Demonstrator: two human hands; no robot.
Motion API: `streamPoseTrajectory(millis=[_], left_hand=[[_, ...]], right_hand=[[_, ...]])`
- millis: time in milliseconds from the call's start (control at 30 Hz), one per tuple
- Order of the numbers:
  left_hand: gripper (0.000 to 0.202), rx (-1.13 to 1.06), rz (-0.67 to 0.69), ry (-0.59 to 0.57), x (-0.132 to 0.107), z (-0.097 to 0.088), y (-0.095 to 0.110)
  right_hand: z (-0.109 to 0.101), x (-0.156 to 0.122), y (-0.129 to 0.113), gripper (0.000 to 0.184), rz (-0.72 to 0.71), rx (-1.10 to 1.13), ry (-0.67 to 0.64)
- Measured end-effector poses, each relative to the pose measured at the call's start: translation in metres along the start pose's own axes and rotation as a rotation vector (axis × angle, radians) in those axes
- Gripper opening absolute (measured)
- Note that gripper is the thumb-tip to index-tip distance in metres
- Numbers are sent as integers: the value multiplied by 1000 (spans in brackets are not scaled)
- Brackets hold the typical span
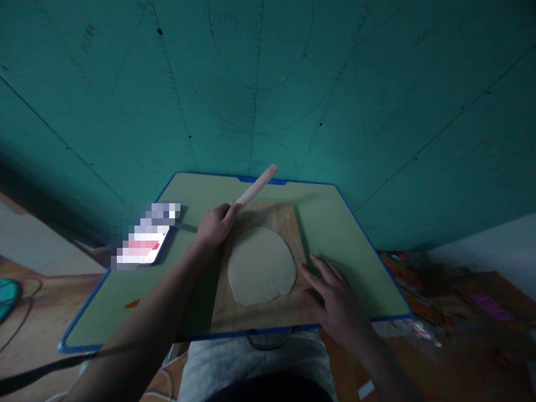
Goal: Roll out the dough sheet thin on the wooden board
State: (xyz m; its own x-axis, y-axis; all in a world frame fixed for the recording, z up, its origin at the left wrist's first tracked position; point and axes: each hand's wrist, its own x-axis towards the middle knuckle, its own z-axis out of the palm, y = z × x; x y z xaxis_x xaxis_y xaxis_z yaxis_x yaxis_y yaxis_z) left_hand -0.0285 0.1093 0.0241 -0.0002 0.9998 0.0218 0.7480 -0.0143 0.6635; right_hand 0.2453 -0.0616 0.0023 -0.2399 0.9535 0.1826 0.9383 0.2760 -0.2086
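A flat, roughly round sheet of dough (262,267) lies on a wooden board (259,319). My left hand (216,224) is closed around one end of a pale wooden rolling pin (257,186). The pin slants up and to the right, past the board's far edge, and its gripped end is hidden by the fingers. At the dough's right side is my right hand (329,287), fingers apart, with nothing held. It hovers at or touches the board's right edge; I cannot tell which.
The board sits on a light green folding table (352,240) with a blue rim, against a green wall (268,111). A lit device (153,234), partly blurred out, stands on the left with a knife-like blade (185,227) beside it. Clutter (444,296) lies on the floor at right.
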Motion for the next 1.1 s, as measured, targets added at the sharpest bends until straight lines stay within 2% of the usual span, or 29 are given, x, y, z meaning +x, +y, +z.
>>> streamPoseTrajectory(millis=[100,233,400,467,533,667,833,933,1100], left_hand=[[47,6,-2,2,0,0,0],[47,9,8,3,0,0,0],[49,46,17,-9,0,-1,0],[49,113,35,-10,-1,-5,1],[48,233,63,20,-7,-13,5],[45,392,161,53,-33,-26,19],[31,343,548,-33,-80,-20,22],[23,337,639,-51,-106,-13,15],[11,362,703,-93,-134,-15,8]], right_hand=[[2,9,-4,52,47,44,1],[6,17,-11,52,32,100,-23],[4,5,-8,51,13,111,-54],[0,-2,-3,45,14,133,-28],[-4,-5,2,35,34,177,65],[-20,-2,16,25,45,273,336],[-36,9,22,23,57,340,515],[-29,17,15,30,48,331,527],[2,33,-5,48,-32,251,353]])
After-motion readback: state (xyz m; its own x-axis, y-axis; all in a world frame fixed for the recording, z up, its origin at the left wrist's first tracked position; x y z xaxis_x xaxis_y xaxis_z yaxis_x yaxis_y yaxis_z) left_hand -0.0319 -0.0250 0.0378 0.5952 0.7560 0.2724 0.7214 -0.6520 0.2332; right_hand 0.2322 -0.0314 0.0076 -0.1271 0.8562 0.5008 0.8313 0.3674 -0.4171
